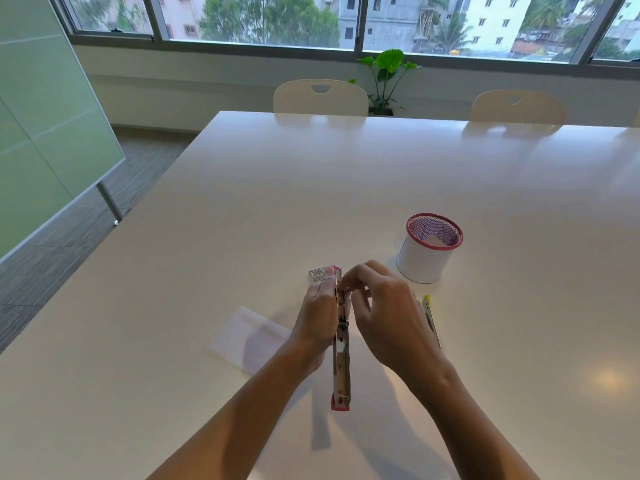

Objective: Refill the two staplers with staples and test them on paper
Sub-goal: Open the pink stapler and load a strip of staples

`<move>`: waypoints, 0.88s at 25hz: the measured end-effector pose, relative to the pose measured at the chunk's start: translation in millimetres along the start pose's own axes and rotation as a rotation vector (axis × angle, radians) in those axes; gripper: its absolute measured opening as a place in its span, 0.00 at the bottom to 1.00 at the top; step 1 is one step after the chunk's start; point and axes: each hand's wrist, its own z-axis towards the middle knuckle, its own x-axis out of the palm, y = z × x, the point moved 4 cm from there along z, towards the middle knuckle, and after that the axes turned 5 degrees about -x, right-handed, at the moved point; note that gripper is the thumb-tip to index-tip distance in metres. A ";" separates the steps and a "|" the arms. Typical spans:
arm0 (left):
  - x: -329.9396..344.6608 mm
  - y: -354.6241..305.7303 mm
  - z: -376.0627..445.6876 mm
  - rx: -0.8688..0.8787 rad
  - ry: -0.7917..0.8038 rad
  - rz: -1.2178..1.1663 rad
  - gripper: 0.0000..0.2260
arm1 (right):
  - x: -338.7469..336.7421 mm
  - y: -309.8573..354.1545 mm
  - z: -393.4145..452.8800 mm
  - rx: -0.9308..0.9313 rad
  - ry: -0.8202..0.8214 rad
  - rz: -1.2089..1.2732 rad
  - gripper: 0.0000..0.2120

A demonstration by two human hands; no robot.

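The pink stapler is swung fully open and held lengthwise above the table, its pink end nearest the person and its metal channel running away toward the fingers. The left hand is wrapped around the far half from the left. The right hand pinches at the channel's top with narrowed fingertips; whether a staple strip sits between them is too small to tell.

It looks light, stiff, smooth metal, likely slippery, with a sprung hinge at mid-length that could snap shut, so the side rails seem the safest hold.

Left of the grip lies the paper, flat and flimsy. Just right of it, the yellow stapler lies on the table. Just beyond the fingertips sits a small staple box. Farther right stands a mesh cup. Past that the tabletop is open; its left edge is well away.
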 end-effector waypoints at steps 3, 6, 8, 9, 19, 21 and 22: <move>-2.7 1.9 0.9 0.004 -0.003 -0.008 0.23 | -1.9 0.2 -3.4 0.039 -0.010 0.083 0.08; -4.0 2.7 1.9 0.007 0.011 -0.013 0.25 | -4.1 0.0 -6.7 0.038 0.035 0.150 0.07; -3.4 1.2 0.8 0.021 0.024 -0.024 0.25 | -7.5 -1.8 -7.8 0.053 0.086 0.265 0.08; -3.5 0.3 -0.3 0.021 0.019 -0.032 0.25 | -8.6 -3.3 -7.9 0.060 0.119 0.316 0.11; -0.6 -3.5 -6.0 -0.024 0.027 -0.142 0.23 | -16.8 -0.7 -10.6 -0.034 0.151 0.299 0.20; -0.3 -3.1 -6.9 -0.028 0.030 -0.153 0.23 | -17.6 0.5 -11.6 -0.036 0.140 0.287 0.19; 0.3 -3.1 -7.9 -0.034 0.035 -0.156 0.22 | -18.2 1.0 -12.0 -0.040 0.136 0.279 0.19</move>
